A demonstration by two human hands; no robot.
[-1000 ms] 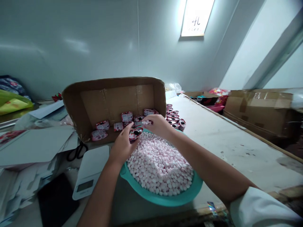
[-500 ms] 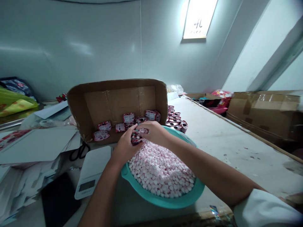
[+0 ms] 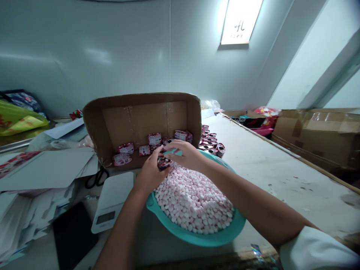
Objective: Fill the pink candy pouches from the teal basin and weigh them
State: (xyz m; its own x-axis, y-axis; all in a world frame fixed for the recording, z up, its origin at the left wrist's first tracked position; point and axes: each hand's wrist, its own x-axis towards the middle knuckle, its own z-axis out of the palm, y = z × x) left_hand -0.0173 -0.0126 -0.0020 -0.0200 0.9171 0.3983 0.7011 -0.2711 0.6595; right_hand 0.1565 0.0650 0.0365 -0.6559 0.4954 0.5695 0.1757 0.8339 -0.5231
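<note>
1. Both hands are up at the far rim of the teal basin (image 3: 197, 237), which sits at the near edge of the desk (image 3: 267, 165).
2. The left hand (image 3: 149, 175) has its fingers curled around a small red pack (image 3: 164, 163), holding it just above the sweets.
3. The right hand (image 3: 187, 154) comes in from the right with its fingers bent down onto the top of that same pack. I cannot tell whether they grip it or only touch it.
4. The basin is heaped with small pink and white sweets (image 3: 194, 200), mounded above the rim.
5. Just beyond the hands a cardboard box (image 3: 140, 120) lies on its side, with its open mouth facing the basin.
6. More red packs (image 3: 153, 139) are scattered along the box's floor.
7. To the right of the box, a cluster of small red tubs (image 3: 210, 144) stands on the desk, just beside the basin's far edge.
8. To the left of the basin there's a white scale (image 3: 112, 202), with black scissors (image 3: 97, 178) just beyond it.
9. Flat white sheets (image 3: 45, 172) are piled at far left.
</note>
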